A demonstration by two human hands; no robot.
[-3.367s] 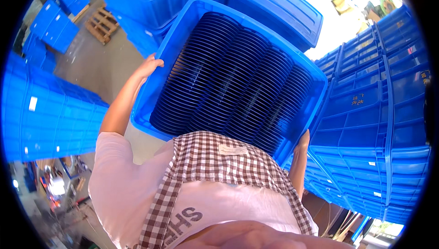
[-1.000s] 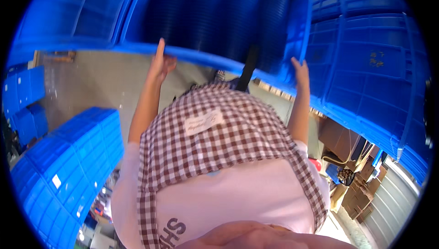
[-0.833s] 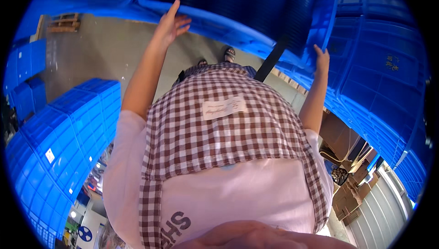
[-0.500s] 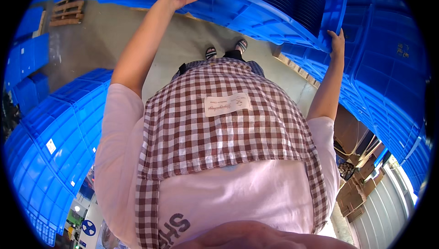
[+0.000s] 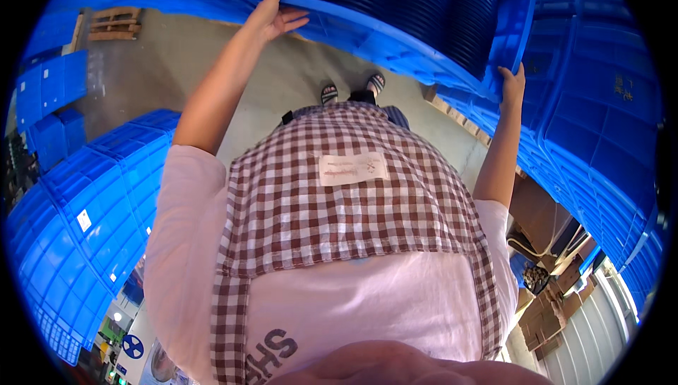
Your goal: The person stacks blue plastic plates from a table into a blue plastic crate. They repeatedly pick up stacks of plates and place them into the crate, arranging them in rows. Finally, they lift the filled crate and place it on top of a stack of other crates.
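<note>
A large blue plastic crate [image 5: 381, 29] stands in front of me at the top of the view. Inside it lie several long rows of black, ribbed round pieces [image 5: 417, 3], packed side by side; their exact kind I cannot make out. My left hand [image 5: 272, 19] holds the near rim toward the crate's left, thumb over the edge and fingers against the outer wall. At the near right corner my right hand [image 5: 513, 88] grips the rim, its fingers partly hidden behind the edge. The crate's far side is out of view.
Tall stacks of blue crates rise on my right [image 5: 593, 109] and left [image 5: 85, 201]. Wooden pallets lie on the floor, one at the far left [image 5: 114, 23] and one under the right-hand stack [image 5: 459, 116]. Cardboard [image 5: 544, 314] sits at the lower right.
Both hands and the crate's near rim have shifted lower in the view, toward me. More of the black rows shows now. Both hands keep their hold on the rim.
</note>
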